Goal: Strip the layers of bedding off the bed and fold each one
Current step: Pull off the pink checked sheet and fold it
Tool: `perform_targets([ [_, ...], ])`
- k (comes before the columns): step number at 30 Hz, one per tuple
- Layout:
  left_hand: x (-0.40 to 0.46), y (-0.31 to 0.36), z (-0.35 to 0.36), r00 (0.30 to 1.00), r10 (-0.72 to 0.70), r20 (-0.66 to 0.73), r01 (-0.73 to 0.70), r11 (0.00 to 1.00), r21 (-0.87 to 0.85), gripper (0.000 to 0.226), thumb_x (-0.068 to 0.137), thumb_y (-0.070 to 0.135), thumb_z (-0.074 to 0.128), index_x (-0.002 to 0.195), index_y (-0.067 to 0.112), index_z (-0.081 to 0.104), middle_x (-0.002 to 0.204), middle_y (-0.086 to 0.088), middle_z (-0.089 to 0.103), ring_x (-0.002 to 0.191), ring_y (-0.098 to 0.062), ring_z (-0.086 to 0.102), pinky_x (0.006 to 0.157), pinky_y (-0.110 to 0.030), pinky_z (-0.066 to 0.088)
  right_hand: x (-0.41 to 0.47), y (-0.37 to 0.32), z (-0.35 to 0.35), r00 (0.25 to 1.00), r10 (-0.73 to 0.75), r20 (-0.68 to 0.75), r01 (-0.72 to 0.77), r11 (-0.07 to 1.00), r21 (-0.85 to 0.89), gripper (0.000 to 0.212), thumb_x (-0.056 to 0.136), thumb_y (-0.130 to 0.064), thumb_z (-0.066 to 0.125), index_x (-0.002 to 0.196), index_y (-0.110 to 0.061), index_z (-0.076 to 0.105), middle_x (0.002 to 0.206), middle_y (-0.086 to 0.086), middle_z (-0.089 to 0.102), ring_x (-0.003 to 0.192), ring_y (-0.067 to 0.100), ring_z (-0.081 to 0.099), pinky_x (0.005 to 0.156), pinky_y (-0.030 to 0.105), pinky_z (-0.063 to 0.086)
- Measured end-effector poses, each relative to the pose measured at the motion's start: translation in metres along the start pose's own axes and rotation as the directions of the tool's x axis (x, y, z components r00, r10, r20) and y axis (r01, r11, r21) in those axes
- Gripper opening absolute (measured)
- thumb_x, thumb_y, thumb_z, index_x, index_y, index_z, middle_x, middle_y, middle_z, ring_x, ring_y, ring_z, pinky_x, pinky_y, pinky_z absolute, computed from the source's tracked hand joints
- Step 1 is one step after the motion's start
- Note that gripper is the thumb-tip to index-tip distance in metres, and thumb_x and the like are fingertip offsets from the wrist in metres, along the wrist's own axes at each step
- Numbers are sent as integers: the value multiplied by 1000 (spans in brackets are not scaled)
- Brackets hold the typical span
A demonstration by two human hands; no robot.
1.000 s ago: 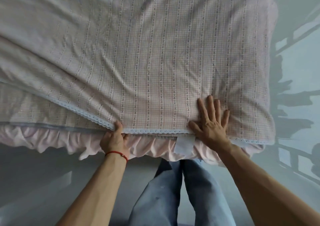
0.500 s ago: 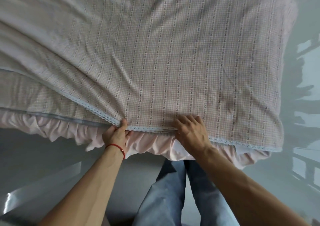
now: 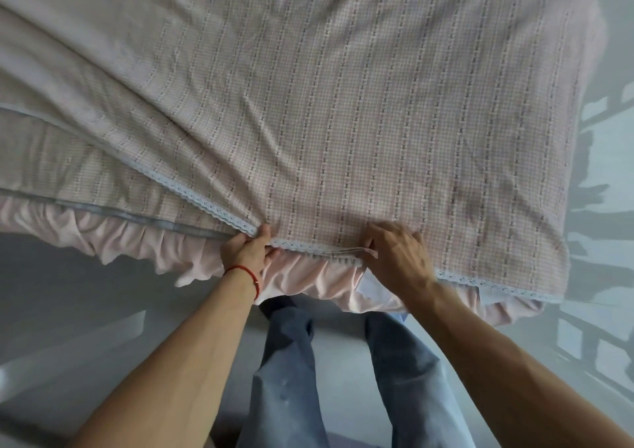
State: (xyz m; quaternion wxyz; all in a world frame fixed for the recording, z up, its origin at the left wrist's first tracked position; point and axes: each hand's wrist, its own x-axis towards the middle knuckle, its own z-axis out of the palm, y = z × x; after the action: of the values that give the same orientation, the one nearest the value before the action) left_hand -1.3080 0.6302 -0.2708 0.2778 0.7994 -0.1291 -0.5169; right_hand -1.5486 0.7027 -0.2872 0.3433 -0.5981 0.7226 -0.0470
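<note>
Head cam: left hand [image 3: 247, 252] and right hand [image 3: 394, 255] are both pinching the checked sheet [image 3: 343, 104]'s lace edge at lower center, sheet covering the bed; uneven pulling risks skewing the fold.

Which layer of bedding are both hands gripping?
The top checked sheet with the lace edge, gripped by left hand and right hand; the ruffled pink skirt hangs untouched.

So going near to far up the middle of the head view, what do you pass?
Blue jeans → pink ruffled bed skirt → lace-trimmed edge → checked pink sheet.
</note>
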Motion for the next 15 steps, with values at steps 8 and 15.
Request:
perform_targets([
  [8, 24, -3, -17, 983, -26, 184, 9, 996, 91, 20, 91, 16, 75, 103, -1, 70, 88, -14, 78, 76, -28, 76, 75, -39, 61, -9, -31, 18, 989, 86, -122, -87, 996, 2, 23, 86, -37, 72, 106, -27, 67, 116, -5, 64, 112, 24, 57, 92, 43, 35],
  [15, 27, 15, -31, 937, -63, 342, 6, 986, 165, 22, 89, 13, 76, 104, -1, 68, 84, -15, 76, 68, -25, 74, 59, -31, 59, -22, -35, 21, 955, 170, -244, -98, 954, 283, 20, 74, -35, 88, 77, -25, 72, 81, -17, 59, 88, 17, 58, 85, 46, 47],
])
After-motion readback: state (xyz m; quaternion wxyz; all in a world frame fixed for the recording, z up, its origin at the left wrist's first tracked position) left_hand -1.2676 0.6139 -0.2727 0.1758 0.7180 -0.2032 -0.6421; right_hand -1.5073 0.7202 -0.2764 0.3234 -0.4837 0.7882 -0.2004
